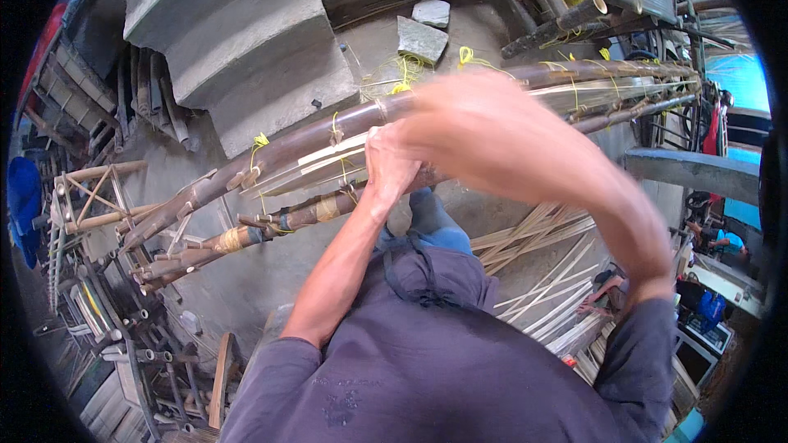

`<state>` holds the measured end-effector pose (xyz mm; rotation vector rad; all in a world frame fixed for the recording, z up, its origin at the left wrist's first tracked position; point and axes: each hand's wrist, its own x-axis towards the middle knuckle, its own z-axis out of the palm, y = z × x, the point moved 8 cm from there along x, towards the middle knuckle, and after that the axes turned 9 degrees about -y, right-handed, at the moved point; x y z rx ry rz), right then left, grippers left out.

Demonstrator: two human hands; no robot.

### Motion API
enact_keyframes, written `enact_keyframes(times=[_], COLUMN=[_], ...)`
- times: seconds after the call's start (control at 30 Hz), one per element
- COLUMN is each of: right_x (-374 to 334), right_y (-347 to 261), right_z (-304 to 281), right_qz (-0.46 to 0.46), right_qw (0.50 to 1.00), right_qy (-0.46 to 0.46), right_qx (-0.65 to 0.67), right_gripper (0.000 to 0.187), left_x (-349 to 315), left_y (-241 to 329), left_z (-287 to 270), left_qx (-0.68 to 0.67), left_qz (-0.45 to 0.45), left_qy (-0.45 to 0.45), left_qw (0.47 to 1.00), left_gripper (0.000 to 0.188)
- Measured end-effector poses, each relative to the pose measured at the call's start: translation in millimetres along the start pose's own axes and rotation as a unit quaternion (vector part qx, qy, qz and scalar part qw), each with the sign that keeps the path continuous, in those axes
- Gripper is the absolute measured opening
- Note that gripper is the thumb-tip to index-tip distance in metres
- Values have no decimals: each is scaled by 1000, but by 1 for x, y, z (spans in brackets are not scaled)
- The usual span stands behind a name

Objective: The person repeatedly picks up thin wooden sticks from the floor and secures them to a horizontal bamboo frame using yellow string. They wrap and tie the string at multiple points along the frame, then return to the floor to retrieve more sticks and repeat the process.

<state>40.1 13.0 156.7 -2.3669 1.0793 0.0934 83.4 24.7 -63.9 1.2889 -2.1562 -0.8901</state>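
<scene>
A long frame of dark bamboo poles (pixel 312 141) stretches across in front of me, tied with yellow twine (pixel 260 141) at several spots. Pale bamboo strips (pixel 332 154) lie lengthwise between its poles. My left hand (pixel 391 157) is closed at the middle of the frame, where the strips run in under its fingers. Just above and to the right of it, my right hand (pixel 447 111) is smeared by motion over the upper pole. Its fingers do not show clearly, nor does anything it may hold.
Concrete steps (pixel 246 57) rise at the upper left. Two stone slabs (pixel 423 38) lie beyond the frame. Loose bamboo strips (pixel 542 238) cover the floor at my right, near another person's hand (pixel 593 302). Bamboo furniture parts (pixel 103 197) stand at the left, cut poles (pixel 566 20) at the upper right.
</scene>
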Motion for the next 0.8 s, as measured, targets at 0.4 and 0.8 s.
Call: enact_keyframes(times=[0.4, 0.8], right_x=[64, -40], right_y=[209, 37], right_z=[157, 195], right_qz=[151, -34], right_qw=[763, 977], right_qy=[195, 89], right_qx=[598, 189], right_gripper=[27, 30], left_x=[9, 119], left_y=[11, 46], left_z=[13, -15], left_qx=[237, -87], left_qz=[-16, -128], left_qy=[-59, -169], left_qw=[970, 973], left_gripper=[17, 41])
